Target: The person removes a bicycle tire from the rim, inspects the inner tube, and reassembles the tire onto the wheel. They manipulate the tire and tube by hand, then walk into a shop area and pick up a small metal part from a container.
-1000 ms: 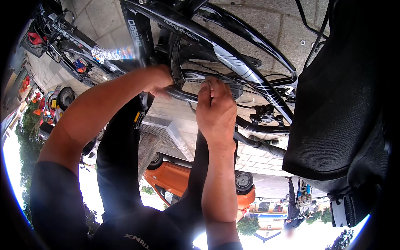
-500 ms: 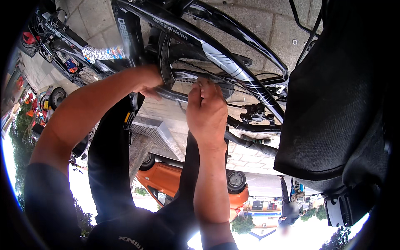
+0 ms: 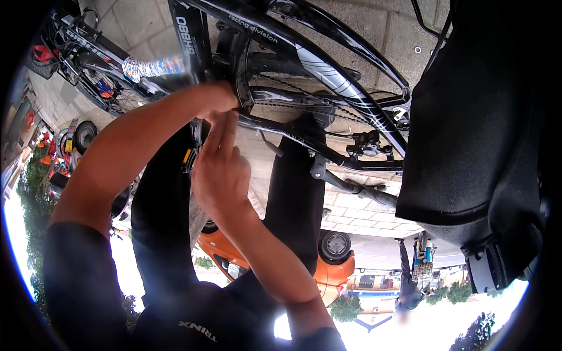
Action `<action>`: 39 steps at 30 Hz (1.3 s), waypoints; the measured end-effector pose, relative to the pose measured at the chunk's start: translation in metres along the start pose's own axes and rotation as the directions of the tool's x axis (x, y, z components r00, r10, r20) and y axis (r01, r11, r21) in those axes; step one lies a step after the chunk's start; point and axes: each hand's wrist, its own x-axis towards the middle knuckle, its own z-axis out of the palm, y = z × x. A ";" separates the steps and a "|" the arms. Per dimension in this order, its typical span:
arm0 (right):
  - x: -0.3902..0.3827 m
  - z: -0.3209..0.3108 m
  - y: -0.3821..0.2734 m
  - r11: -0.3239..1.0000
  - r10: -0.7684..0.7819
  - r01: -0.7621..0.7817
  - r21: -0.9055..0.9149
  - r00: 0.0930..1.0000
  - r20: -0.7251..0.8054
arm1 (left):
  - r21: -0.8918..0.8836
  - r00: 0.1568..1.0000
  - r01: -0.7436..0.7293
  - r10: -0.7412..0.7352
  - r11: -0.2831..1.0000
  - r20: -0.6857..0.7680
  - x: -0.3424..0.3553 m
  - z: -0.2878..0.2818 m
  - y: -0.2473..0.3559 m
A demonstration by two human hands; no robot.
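A black bicycle frame [image 3: 319, 73] with silver markings stretches across the upper middle. My left hand [image 3: 218, 98] reaches in at the crank area, its wrist bent against the frame; its fingers are hidden there. Just below it, my right hand [image 3: 222, 169] points up at the same spot, index and middle fingers long and close together, the others curled. Its fingertips meet the frame tube beside my left hand; what they grip, if anything, is too small to make out. The chain [image 3: 345, 110] runs off to the right, with a brake caliper [image 3: 367, 143] beyond it.
Black fabric [image 3: 468, 146] fills the right side. Another bicycle [image 3: 96, 52] stands at upper left, near a tube in patterned wrapping [image 3: 152, 67]. My dark-trousered legs [image 3: 295, 193] rise below the frame. An orange car [image 3: 331, 272] and a far person [image 3: 405, 275] appear lower down.
My right hand has left the chain area and moved left, up against my left hand. The view has shifted slightly. One leg shows more beneath the frame, and the perforated metal piece is now hidden.
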 end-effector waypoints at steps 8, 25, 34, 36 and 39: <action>0.011 0.008 0.005 0.974 0.180 -0.203 0.103 0.964 0.194 | -0.002 0.995 -0.046 0.046 0.999 0.083 0.016 -0.001 -0.009; 0.030 0.019 0.015 0.951 0.265 -0.299 0.081 0.921 0.285 | -0.003 0.999 -0.016 0.015 1.000 -0.031 0.016 0.004 -0.009; 0.038 0.039 0.032 0.956 0.244 -0.267 0.122 0.953 0.178 | 0.103 0.996 -0.059 0.052 0.993 0.076 0.064 -0.006 -0.026; 0.049 0.034 0.044 0.937 0.252 -0.286 0.201 0.951 0.178 | 0.043 0.998 0.002 0.001 0.999 -0.057 0.021 0.006 -0.003; 0.058 0.002 0.059 0.909 0.305 -0.326 0.261 0.945 0.118 | 0.021 0.998 0.042 -0.041 0.999 -0.047 0.014 0.008 -0.004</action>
